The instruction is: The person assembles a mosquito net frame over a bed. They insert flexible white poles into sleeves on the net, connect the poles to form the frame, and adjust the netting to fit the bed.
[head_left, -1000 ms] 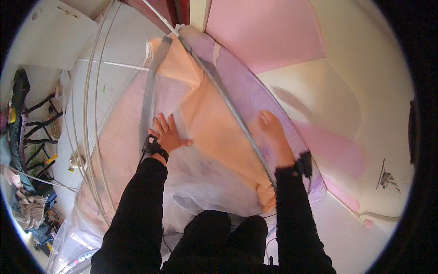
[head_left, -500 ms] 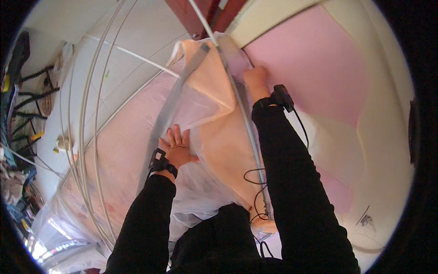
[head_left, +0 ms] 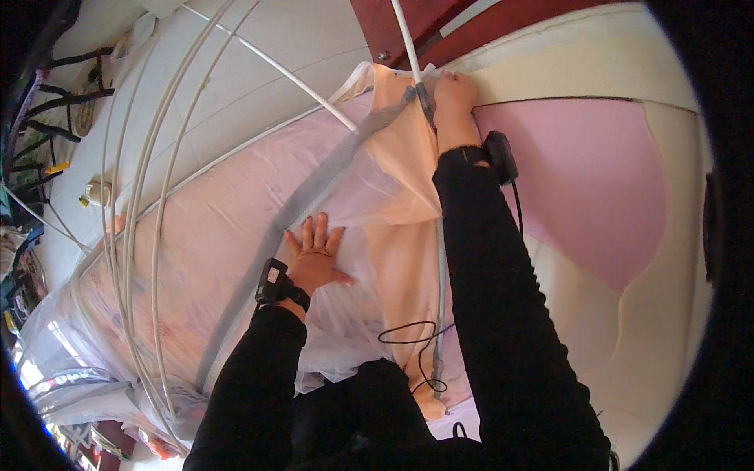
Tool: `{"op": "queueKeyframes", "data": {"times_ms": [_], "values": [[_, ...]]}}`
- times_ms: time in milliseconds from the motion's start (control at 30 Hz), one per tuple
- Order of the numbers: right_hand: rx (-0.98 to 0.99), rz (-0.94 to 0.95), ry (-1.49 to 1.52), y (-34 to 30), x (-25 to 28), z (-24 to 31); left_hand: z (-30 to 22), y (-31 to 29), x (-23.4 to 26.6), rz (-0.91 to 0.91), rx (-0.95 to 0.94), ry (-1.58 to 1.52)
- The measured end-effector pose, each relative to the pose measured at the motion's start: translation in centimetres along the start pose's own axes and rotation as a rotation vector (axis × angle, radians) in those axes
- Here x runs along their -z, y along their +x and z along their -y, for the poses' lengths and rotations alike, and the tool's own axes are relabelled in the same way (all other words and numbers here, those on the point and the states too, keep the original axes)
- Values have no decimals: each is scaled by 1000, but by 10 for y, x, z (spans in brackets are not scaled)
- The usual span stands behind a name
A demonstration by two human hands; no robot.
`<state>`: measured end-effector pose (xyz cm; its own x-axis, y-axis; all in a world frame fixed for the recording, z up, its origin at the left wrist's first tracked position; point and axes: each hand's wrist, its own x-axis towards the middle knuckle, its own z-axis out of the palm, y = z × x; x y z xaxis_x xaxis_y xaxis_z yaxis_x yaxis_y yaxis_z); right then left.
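A sheer whitish mosquito net (head_left: 236, 180) with a peach cloth panel (head_left: 400, 267) and grey sleeve bands (head_left: 283, 220) spreads in front of me. My left hand (head_left: 316, 255) lies flat on the netting beside one band, palm down, fingers spread. At the net's far corner, my right hand (head_left: 454, 98) has its fingers curled on the fabric, right beside a white pole (head_left: 408, 47) that enters a grey sleeve. Its fingertips are partly hidden. Both wrists carry black strapped devices.
A cream mattress (head_left: 667, 330) with a pink sheet (head_left: 573, 173) lies to the right. Several long thin poles (head_left: 149, 157) arc across the left. A dark red wooden frame (head_left: 393, 39) stands at the far side. A thin black cord (head_left: 412, 334) loops near my lap.
My right hand has moved farther away, from the pink sheet's edge to the net's far corner. My left hand stays spread on the netting. The view has shifted slightly.
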<state>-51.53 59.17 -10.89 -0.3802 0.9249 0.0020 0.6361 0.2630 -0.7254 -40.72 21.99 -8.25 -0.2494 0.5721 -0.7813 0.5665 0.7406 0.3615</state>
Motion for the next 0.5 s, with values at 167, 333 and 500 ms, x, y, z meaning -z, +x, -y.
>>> {"op": "queueKeyframes", "data": {"times_ms": [167, 333, 500], "values": [[102, 288, -59, 19, -26, 37, 9, 3, -9, -26, -20, -41], [496, 648, -7, -16, -24, 58, 5, 4, -11, -12, 27, 3], [698, 1118, 316, -70, -20, 95, 0, 5, -7, 18, 48, 74]]}}
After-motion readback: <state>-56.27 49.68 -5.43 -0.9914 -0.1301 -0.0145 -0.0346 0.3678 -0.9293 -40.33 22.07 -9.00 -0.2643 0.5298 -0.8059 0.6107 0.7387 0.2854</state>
